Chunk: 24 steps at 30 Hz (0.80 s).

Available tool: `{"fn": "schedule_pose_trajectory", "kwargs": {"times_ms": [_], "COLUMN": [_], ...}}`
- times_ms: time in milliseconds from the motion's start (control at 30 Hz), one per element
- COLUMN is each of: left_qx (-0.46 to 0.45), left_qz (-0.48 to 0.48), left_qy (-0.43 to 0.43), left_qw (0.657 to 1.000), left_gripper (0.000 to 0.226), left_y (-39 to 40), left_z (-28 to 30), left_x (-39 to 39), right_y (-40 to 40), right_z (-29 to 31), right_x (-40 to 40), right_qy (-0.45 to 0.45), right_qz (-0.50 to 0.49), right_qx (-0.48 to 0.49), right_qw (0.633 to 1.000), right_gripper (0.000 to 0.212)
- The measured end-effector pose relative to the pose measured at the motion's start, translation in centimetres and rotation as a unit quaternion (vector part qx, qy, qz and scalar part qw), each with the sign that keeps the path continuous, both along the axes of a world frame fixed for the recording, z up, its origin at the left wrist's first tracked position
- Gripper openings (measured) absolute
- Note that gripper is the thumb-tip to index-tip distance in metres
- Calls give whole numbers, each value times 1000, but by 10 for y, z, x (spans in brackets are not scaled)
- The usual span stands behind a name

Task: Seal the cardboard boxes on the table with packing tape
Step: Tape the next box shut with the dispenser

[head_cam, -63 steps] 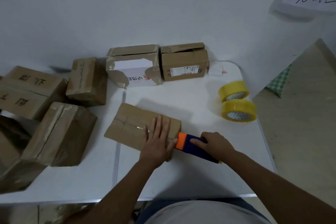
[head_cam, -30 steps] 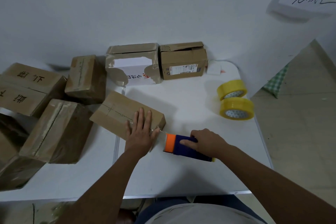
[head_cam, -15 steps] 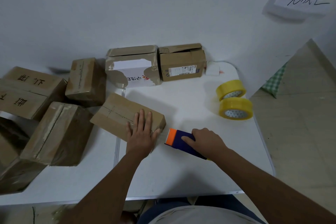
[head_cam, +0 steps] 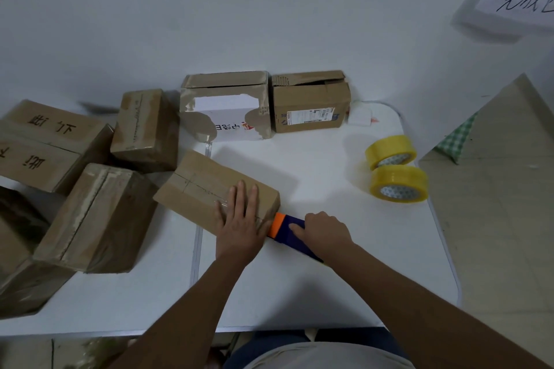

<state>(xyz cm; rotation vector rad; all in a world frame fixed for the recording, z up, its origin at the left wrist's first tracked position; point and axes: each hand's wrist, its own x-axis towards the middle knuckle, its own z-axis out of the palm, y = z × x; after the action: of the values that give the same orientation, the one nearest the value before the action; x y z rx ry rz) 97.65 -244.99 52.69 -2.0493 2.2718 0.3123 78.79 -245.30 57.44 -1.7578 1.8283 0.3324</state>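
Observation:
A flat brown cardboard box [head_cam: 198, 186] lies at the middle of the white table [head_cam: 344, 278], with a taped seam along its top. My left hand [head_cam: 239, 219] presses flat on the box's near right end, fingers straight. My right hand [head_cam: 325, 232] grips a blue tape dispenser with an orange front [head_cam: 284, 229], whose orange end touches the box's right edge.
Two yellow tape rolls [head_cam: 395, 171] lie at the table's right side. Several more brown boxes [head_cam: 96, 216] crowd the left. A torn white-faced box [head_cam: 226, 108] and a labelled box with loose flaps [head_cam: 310, 102] stand by the back wall. The table's right edge drops to the floor.
The box slid away to the left, leaving a gap to the dispenser. My right hand has now brought the dispenser back against the box's right end. My left hand stays flat on the box.

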Motion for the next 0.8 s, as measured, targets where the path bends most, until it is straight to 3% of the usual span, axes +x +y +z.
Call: {"fn": "schedule_pose_trajectory", "kwargs": {"times_ms": [500,667,800], "left_qx": [2,10,0], "left_qz": [-15,-69,-178], "left_qy": [-12,-30,-33], "left_qw": [1000,997,983], "left_gripper": [74,74,78], "left_y": [1,3,-1], "left_z": [-2,1,6], "left_x": [0,7,25], "right_y": [-25,-31,-25], "right_z": [2,4,-9], "right_x": [-3,-38,-34], "right_qy": [60,111,64], "right_qz": [14,-28,-40], "right_qx": [4,-69,-104], "right_qw": [998,991,992], "right_gripper": [36,44,40]}}
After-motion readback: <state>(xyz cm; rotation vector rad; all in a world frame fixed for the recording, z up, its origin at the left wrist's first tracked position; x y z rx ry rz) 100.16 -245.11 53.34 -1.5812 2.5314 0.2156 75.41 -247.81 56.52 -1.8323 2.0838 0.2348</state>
